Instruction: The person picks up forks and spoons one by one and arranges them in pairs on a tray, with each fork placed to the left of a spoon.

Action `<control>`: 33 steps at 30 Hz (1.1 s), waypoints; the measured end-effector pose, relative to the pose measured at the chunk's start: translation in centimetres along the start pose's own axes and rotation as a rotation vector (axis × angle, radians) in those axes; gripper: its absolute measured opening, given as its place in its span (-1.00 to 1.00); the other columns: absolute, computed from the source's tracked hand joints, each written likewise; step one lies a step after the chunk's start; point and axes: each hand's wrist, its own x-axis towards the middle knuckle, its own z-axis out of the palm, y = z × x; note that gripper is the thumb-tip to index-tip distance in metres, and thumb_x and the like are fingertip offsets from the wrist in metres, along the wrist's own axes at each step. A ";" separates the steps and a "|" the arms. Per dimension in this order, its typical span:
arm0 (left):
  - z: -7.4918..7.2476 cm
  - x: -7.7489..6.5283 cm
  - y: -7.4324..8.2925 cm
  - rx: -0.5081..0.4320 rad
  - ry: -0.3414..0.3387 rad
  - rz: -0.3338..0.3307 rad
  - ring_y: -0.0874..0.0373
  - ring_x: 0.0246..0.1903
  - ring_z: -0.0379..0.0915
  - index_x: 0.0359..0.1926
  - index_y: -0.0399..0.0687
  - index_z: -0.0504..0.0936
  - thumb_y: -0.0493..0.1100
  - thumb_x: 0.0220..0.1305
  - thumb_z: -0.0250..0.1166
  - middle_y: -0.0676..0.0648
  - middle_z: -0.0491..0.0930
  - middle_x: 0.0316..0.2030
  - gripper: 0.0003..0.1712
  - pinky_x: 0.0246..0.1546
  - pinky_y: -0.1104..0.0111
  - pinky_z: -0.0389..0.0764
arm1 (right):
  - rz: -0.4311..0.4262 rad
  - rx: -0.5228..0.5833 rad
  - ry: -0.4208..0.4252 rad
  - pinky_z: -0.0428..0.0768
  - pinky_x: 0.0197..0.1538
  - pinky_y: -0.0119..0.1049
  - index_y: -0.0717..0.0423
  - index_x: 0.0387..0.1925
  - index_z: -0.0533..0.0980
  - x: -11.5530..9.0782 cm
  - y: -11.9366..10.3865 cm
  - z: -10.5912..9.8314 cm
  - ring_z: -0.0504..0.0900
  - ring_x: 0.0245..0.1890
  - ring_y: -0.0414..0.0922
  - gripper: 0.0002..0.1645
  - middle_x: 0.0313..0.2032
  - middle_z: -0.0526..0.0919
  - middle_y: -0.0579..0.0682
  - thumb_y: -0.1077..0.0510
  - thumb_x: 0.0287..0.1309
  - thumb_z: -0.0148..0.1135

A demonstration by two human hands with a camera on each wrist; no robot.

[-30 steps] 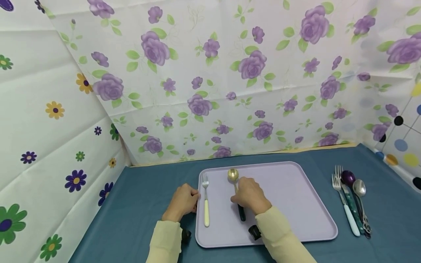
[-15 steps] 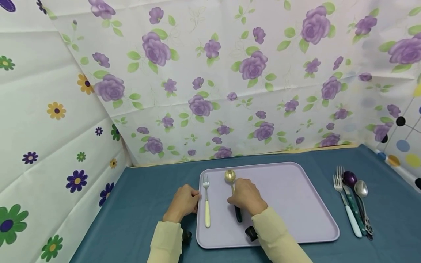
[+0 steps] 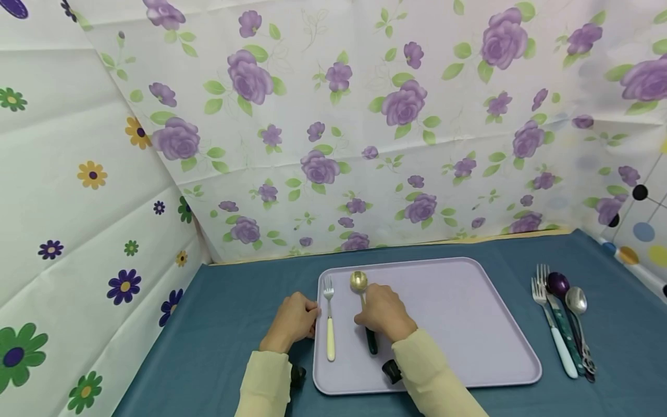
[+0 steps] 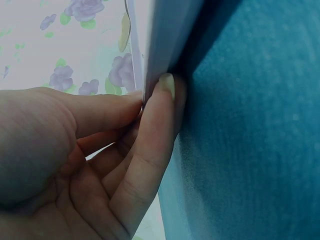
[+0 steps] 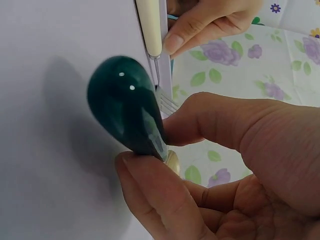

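A spoon with a gold bowl and a dark green handle (image 5: 120, 102) is pinched between the thumb and fingers of my right hand (image 3: 384, 313), over the left part of the lilac tray (image 3: 448, 324). Its bowl points to the far side. My left hand (image 3: 293, 318) pinches the tray's left rim; in the left wrist view the thumb (image 4: 110, 112) lies on one side of the edge and a finger on the other. Just inside that rim lies a fork (image 3: 330, 330) with a pale yellow handle, tines pointing away.
Right of the tray, a bunch of cutlery (image 3: 561, 324) lies on the blue-green tablecloth (image 3: 234, 301): forks, spoons and a green-handled piece. Flower-printed sheets (image 3: 354, 127) stand behind and at the sides.
My right hand has moved left across the tray with the spoon, bringing it closer to the yellow-handled fork. The left hand keeps its hold on the rim. The head view has shifted slightly.
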 end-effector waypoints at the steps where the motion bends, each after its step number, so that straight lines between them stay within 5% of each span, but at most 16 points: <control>1: 0.0 0.0 0.0 0.001 0.002 -0.001 0.15 -0.67 0.51 -0.28 -0.29 0.73 -0.33 0.33 0.17 -0.10 0.57 -0.62 -0.80 -0.65 0.38 0.61 | -0.003 -0.001 0.000 0.44 -0.61 -0.27 0.15 -0.63 0.42 0.0 0.0 0.1 0.45 -0.64 -0.09 -0.66 -0.64 0.45 0.02 0.15 -0.23 0.49; 33: 0.2 0.0 0.0 -0.012 -0.008 0.015 0.15 -0.68 0.51 -0.35 -0.26 0.74 -0.34 0.33 0.16 -0.11 0.57 -0.63 -0.78 -0.67 0.38 0.60 | -0.060 -0.009 0.023 0.49 -0.55 -0.23 0.08 -0.72 0.39 0.5 -1.1 1.3 0.45 -0.65 -0.11 -0.62 -0.65 0.47 -0.01 0.13 -0.25 0.50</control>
